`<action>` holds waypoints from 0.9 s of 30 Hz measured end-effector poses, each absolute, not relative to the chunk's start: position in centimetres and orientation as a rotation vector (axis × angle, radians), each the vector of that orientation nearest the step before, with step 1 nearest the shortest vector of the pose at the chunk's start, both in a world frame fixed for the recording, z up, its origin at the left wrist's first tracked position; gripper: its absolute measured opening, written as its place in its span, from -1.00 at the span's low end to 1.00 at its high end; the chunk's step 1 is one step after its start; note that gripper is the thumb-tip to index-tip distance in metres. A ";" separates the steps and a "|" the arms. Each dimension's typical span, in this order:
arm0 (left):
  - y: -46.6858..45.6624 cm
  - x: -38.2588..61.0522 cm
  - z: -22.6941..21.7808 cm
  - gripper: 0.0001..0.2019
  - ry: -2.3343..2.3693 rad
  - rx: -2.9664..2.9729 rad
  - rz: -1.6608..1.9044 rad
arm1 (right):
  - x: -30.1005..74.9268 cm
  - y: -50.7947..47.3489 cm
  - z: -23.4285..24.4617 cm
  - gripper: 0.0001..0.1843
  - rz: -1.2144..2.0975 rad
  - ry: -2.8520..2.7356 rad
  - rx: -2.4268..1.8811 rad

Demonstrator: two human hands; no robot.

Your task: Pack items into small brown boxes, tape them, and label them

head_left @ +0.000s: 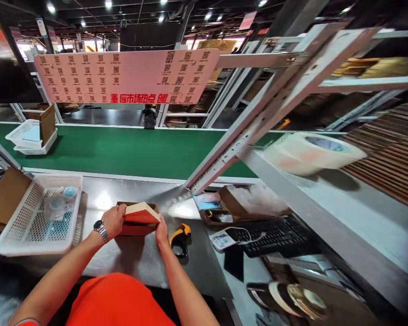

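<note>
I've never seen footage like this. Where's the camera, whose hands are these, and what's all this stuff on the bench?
There is no machine here. A person wears a camera on the head, so this one picture looks forward and down at their own bare hands. The left hand, with a wristwatch, and the right hand hold a small cardboard box from either side; its pale flap looks lifted. The box seems to rest on a shiny metal worktable. To its left sits a white plastic basket with wrapped items. To its right lie a yellow-and-black handheld scanner and a black keyboard. A green conveyor belt runs behind, and a tape roll sits on the shelf at right.
</note>
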State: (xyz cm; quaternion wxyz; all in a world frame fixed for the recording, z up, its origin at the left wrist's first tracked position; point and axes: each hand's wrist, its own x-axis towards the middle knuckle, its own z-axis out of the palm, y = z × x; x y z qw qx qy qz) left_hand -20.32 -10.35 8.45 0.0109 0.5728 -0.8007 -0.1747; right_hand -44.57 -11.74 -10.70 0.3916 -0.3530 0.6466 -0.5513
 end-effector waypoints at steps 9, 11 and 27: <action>-11.6 -19.9 8.5 -0.58 -2.726 1.759 -0.515 | -43.4 -11.3 -10.6 -0.30 -1.343 1.636 -0.861; -11.8 -21.0 7.1 -0.61 -2.839 1.765 -0.582 | -42.8 -11.0 -10.6 -0.25 -1.337 1.620 -0.896; -12.6 -20.9 3.7 -0.63 -2.807 1.768 -0.817 | -42.6 -9.1 -10.7 -0.13 -1.301 1.569 -1.001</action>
